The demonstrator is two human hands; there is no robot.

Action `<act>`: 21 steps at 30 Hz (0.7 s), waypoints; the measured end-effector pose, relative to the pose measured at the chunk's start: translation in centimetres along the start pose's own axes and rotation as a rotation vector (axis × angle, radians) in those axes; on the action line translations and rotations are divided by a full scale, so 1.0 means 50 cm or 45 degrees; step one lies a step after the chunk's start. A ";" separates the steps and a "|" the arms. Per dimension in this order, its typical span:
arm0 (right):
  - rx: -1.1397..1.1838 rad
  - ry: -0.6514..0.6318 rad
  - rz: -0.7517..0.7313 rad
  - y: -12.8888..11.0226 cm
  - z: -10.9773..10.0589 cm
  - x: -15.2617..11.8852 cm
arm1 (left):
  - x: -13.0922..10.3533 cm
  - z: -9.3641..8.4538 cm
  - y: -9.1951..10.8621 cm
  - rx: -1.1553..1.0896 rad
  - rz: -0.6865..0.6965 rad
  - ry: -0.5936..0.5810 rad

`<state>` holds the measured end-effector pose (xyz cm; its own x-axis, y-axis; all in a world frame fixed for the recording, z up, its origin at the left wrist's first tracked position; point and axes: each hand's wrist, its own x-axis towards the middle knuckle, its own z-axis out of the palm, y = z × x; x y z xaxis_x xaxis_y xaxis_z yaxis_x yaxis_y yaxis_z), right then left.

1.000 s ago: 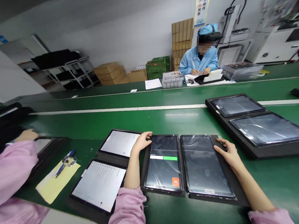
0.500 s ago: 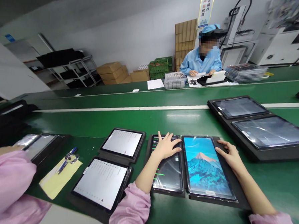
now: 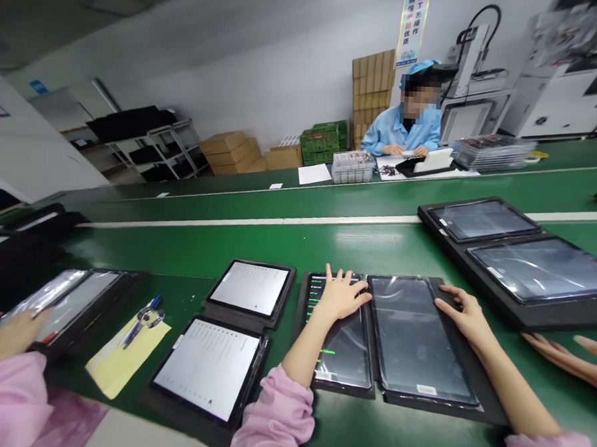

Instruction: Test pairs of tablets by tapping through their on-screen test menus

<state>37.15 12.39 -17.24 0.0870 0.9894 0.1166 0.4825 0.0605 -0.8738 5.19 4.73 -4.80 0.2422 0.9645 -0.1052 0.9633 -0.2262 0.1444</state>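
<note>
My left hand (image 3: 342, 296) lies with spread fingers over the upper part of a tablet (image 3: 344, 353) that shows green text on black. Beside it, a larger tablet (image 3: 417, 343) with a dark, glossy screen rests on a black foam tray (image 3: 484, 393). At that tray's upper right edge is my right hand (image 3: 461, 312), fingers apart, thumb near the dark tablet's side. Neither hand holds anything.
Two tablets with white screens (image 3: 203, 365) lie to the left, then yellow paper (image 3: 126, 361) with pens. A person's hand (image 3: 15, 335) touches tablets far left; another person's hands (image 3: 566, 357) reach in right. Tablets on foam (image 3: 534, 316) stand back right. Someone in blue (image 3: 406, 129) sits opposite.
The larger tablet's screen has gone from a blue mountain picture to dark. Another person's hands have come in at the right edge. My hands have hardly moved against the tablets.
</note>
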 end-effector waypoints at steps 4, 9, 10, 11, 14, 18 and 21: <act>-0.113 0.005 -0.065 -0.001 0.003 -0.004 | -0.030 -0.054 -0.043 -0.192 -0.276 -0.057; -0.364 -0.059 -0.098 0.010 -0.009 -0.022 | -0.100 -0.116 -0.137 -0.325 -0.776 -0.203; -0.369 -0.087 -0.039 0.019 -0.017 -0.025 | -0.109 -0.120 -0.151 -0.345 -0.811 -0.274; -0.358 -0.112 0.028 0.029 -0.026 -0.027 | -0.115 -0.119 -0.162 -0.369 -0.855 -0.339; -0.274 -0.149 0.171 0.055 -0.052 -0.029 | -0.106 -0.102 -0.174 -0.455 -0.966 -0.467; -0.086 -0.202 0.359 0.040 -0.064 -0.034 | -0.065 -0.076 -0.166 -0.534 -1.026 -0.448; 0.108 -0.284 0.419 -0.005 -0.062 -0.057 | -0.053 -0.077 -0.168 -0.546 -1.059 -0.373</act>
<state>39.46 9.13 -15.89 0.0290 0.9616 -0.2728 0.3859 -0.2625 -0.8844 -4.01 4.59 -1.94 -0.4199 0.7085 -0.5672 0.7300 0.6350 0.2528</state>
